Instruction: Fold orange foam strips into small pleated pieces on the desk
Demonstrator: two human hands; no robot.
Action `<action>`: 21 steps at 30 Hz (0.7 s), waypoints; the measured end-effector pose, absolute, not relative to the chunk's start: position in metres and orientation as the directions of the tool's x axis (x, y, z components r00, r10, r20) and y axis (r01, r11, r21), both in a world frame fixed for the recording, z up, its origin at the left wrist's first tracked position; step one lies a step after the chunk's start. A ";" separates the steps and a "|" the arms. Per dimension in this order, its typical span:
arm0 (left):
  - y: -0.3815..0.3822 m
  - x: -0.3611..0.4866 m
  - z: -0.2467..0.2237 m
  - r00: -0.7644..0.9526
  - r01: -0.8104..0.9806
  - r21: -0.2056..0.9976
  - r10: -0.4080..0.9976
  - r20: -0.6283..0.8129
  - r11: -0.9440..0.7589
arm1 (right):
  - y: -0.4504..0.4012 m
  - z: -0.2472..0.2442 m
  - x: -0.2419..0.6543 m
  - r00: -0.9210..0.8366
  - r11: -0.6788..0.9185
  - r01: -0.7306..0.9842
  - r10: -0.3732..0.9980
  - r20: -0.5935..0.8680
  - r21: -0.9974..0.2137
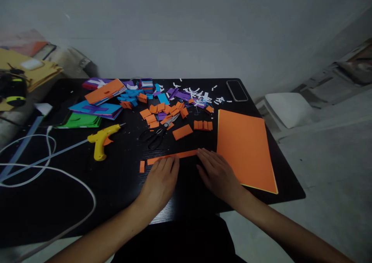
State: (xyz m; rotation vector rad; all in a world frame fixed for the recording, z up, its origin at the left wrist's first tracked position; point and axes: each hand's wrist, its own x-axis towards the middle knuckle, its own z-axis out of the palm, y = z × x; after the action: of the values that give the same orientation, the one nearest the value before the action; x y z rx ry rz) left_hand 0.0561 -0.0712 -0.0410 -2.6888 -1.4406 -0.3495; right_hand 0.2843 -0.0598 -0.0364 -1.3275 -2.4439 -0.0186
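Observation:
A long, narrow orange paper strip [186, 153] lies across the black table in front of me. My left hand [162, 177] rests palm down on its left half, fingers flat and close together, covering part of the lower edge. At the strip's right end, the fingertips of my right hand [217, 172] touch the paper, with the thumb held apart. A small folded orange paper piece [142, 166] sits just left of the strip. Beyond my left hand are scissors [158, 136] with black handles, their blades partly open over orange pieces.
Orange sheets [242, 150] are stacked at right, near a phone [236, 90]. A yellow glue gun [101, 139] with a white cable [84, 185] lies left. Behind are folded orange pieces [161, 108], white scraps [199, 96] and coloured paper stacks [97, 108]. A white stool [287, 108] stands right.

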 end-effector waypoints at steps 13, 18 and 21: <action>-0.084 0.031 -0.040 0.488 0.861 -0.003 0.822 0.294 -0.509 | -0.056 -0.035 0.276 -0.457 0.537 0.821 0.822 0.340 -0.193; -0.087 0.034 -0.042 0.491 0.865 -0.020 0.837 0.243 -0.502 | -0.060 -0.036 0.248 -0.473 0.556 0.803 0.813 0.339 -0.214; -0.088 0.034 -0.042 0.494 0.862 -0.004 0.836 0.237 -0.508 | -0.064 -0.036 0.229 -0.567 0.631 0.734 0.773 0.283 -0.251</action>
State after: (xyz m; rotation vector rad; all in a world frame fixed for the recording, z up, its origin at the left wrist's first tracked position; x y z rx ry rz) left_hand 0.0341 -0.0878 -0.0424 -2.6077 -1.4895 -0.3109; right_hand 0.2291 -0.0638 -0.0357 -1.2018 -2.4895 0.1485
